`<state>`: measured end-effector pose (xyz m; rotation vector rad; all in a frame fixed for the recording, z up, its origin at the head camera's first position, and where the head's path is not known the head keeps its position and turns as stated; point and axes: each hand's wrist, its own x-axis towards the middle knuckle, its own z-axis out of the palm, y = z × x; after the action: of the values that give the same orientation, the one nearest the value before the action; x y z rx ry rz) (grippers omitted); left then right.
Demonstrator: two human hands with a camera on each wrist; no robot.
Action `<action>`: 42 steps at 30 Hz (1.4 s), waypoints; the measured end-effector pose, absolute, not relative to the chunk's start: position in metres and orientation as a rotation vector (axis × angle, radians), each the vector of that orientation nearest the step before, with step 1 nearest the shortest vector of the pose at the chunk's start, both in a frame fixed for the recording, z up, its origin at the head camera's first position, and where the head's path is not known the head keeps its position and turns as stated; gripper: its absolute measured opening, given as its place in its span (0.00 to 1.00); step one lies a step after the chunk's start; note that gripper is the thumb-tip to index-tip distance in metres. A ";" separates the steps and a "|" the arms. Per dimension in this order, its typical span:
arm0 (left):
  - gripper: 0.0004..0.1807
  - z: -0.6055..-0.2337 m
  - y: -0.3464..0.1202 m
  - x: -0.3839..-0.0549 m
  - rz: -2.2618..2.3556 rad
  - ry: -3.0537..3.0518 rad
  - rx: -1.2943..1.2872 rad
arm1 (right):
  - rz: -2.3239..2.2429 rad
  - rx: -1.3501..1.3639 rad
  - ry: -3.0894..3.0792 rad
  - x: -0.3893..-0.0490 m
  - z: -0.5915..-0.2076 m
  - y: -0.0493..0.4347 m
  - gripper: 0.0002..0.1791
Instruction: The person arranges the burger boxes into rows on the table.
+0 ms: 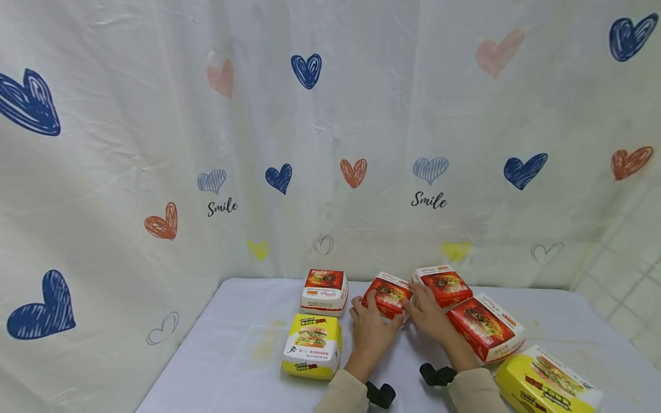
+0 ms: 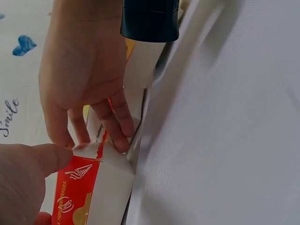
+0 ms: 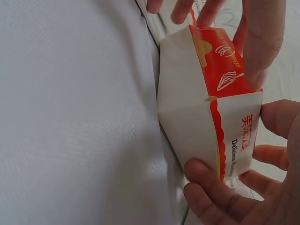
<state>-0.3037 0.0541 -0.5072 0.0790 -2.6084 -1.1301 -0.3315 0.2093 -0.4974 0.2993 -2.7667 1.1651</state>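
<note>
A red-and-white burger box [image 1: 389, 293] with a burger picture on its top lies near the back of the table, between my two hands. My left hand [image 1: 373, 330] grips its left side, fingers over the far left edge and thumb at the near side. From the right, my right hand [image 1: 432, 315] holds the same box, its thumb close to the left thumb. In the right wrist view, the right fingers [image 3: 206, 173] curl against the white lower side of the box [image 3: 187, 93]. The left thumb [image 2: 54, 157] lies at a corner of the box in the left wrist view.
Just right of the hands sit two more red burger boxes [image 1: 446, 287] [image 1: 485, 327], with a yellow one [image 1: 547, 381] nearer. On the left stand a red box [image 1: 324, 291] and a yellow box [image 1: 312, 346]. A heart-printed curtain [image 1: 330, 126] hangs behind the white-covered table [image 1: 222, 344].
</note>
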 end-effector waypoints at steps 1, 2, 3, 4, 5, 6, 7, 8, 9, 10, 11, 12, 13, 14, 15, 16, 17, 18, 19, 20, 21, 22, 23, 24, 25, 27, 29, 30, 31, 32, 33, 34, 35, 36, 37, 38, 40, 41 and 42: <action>0.45 -0.507 0.054 -0.304 -1.124 -2.608 0.080 | 1.163 0.302 -2.767 -0.331 -0.497 0.210 0.35; 0.45 -0.507 0.053 -0.304 -1.119 -2.607 0.082 | 1.163 0.307 -2.767 -0.331 -0.496 0.210 0.35; 0.45 -0.507 0.053 -0.304 -1.117 -2.608 0.084 | 1.172 0.305 -2.767 -0.331 -0.496 0.210 0.35; 0.45 -0.507 0.053 -0.304 -1.117 -2.606 0.083 | 1.174 0.305 -2.767 -0.330 -0.495 0.210 0.35; 0.45 -0.507 0.052 -0.304 -1.116 -2.602 0.081 | 1.179 0.304 -2.765 -0.330 -0.495 0.209 0.34; 0.45 -0.507 0.052 -0.305 -1.125 -2.601 0.080 | 1.181 0.306 -2.762 -0.329 -0.494 0.209 0.34; 0.45 -0.507 0.052 -0.305 -1.130 -2.601 0.078 | 1.181 0.311 -2.759 -0.329 -0.494 0.209 0.34; 0.45 -0.507 0.051 -0.305 -1.133 -2.601 0.075 | 1.183 0.310 -2.757 -0.328 -0.493 0.209 0.33; 0.45 -0.507 0.051 -0.306 -1.140 -2.600 0.072 | 1.183 0.309 -2.757 -0.328 -0.493 0.209 0.33; 0.45 -0.507 0.051 -0.306 -1.141 -2.602 0.068 | 1.184 0.309 -2.753 -0.328 -0.492 0.210 0.32; 0.45 -0.507 0.051 -0.306 -1.144 -2.606 0.066 | 1.181 0.310 -2.753 -0.327 -0.492 0.210 0.32; 0.45 -0.507 0.051 -0.306 -1.153 -2.613 0.061 | 1.177 0.308 -2.754 -0.327 -0.491 0.211 0.32; 0.45 -0.507 0.051 -0.306 -1.153 -2.615 0.054 | 1.176 0.309 -2.757 -0.326 -0.491 0.211 0.32; 0.45 -0.506 0.051 -0.305 -1.158 -2.615 0.049 | 1.176 0.303 -2.761 -0.326 -0.490 0.212 0.33; 0.45 -0.506 0.051 -0.305 -1.163 -2.615 0.044 | 1.173 0.300 -2.767 -0.326 -0.490 0.212 0.33; 0.45 -0.506 0.051 -0.305 -1.167 -2.616 0.039 | 1.176 0.296 -2.771 -0.326 -0.490 0.213 0.34; 0.45 -0.505 0.051 -0.304 -1.175 -2.615 0.034 | 1.163 0.299 -2.779 -0.326 -0.489 0.213 0.35; 0.45 -0.505 0.051 -0.304 -1.177 -2.611 0.029 | 1.158 0.297 -2.783 -0.326 -0.489 0.214 0.36; 0.45 -0.505 0.050 -0.304 -1.181 -2.612 0.027 | 1.155 0.297 -2.788 -0.326 -0.489 0.214 0.37; 0.45 -0.505 0.050 -0.304 -1.190 -2.615 0.029 | 1.155 0.293 -2.791 -0.326 -0.489 0.214 0.37; 0.45 -0.506 0.050 -0.304 -1.192 -2.618 0.031 | 1.149 0.292 -2.794 -0.326 -0.489 0.214 0.38; 0.45 -0.506 0.050 -0.305 -1.194 -2.619 0.031 | 1.146 0.291 -2.794 -0.326 -0.489 0.214 0.38; 0.44 -0.507 0.050 -0.305 -1.193 -2.621 0.032 | 1.136 0.289 -2.796 -0.327 -0.489 0.214 0.39; 0.44 -0.507 0.050 -0.305 -1.194 -2.623 0.034 | 1.135 0.282 -2.796 -0.326 -0.490 0.213 0.39; 0.44 -0.507 0.050 -0.306 -1.198 -2.629 0.037 | 1.129 0.281 -2.795 -0.326 -0.490 0.213 0.39; 0.43 -0.508 0.049 -0.307 -1.200 -2.632 0.039 | 1.117 0.278 -2.794 -0.326 -0.489 0.213 0.39; 0.42 -0.507 0.049 -0.307 -1.209 -2.635 0.036 | 1.112 0.279 -2.791 -0.326 -0.489 0.213 0.39; 0.41 -0.507 0.049 -0.307 -1.216 -2.638 0.037 | 1.114 0.277 -2.791 -0.326 -0.489 0.213 0.39; 0.40 -0.507 0.048 -0.308 -1.222 -2.642 0.036 | 1.117 0.275 -2.792 -0.326 -0.489 0.213 0.39; 0.39 -0.507 0.048 -0.308 -1.227 -2.638 0.032 | 1.122 0.270 -2.796 -0.326 -0.488 0.213 0.39; 0.39 -0.507 0.048 -0.308 -1.232 -2.639 0.032 | 1.123 0.267 -2.797 -0.326 -0.488 0.213 0.39; 0.38 -0.507 0.047 -0.308 -1.234 -2.639 0.030 | 1.130 0.265 -2.800 -0.326 -0.488 0.212 0.38; 0.38 -0.507 0.047 -0.308 -1.237 -2.638 0.025 | 1.128 0.256 -2.805 -0.326 -0.489 0.212 0.38; 0.37 -0.507 0.046 -0.308 -1.243 -2.637 0.024 | 1.128 0.247 -2.809 -0.326 -0.489 0.211 0.38; 0.37 -0.507 0.046 -0.308 -1.247 -2.629 0.014 | 1.128 0.241 -2.812 -0.327 -0.489 0.211 0.38; 0.36 -0.508 0.045 -0.308 -1.252 -2.621 0.004 | 1.128 0.235 -2.813 -0.327 -0.490 0.211 0.38; 0.35 -0.508 0.044 -0.308 -1.273 -2.611 -0.008 | 1.117 0.226 -2.814 -0.328 -0.491 0.210 0.37; 0.35 -0.509 0.044 -0.308 -1.280 -2.602 -0.015 | 1.104 0.222 -2.814 -0.328 -0.492 0.210 0.37; 0.34 -0.509 0.043 -0.308 -1.290 -2.600 -0.012 | 1.099 0.223 -2.813 -0.329 -0.492 0.210 0.36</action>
<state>-0.3079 0.0433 -0.5089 -0.0124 -2.5999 -1.2902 -0.3286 0.2100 -0.4917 0.2232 -2.8126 1.0986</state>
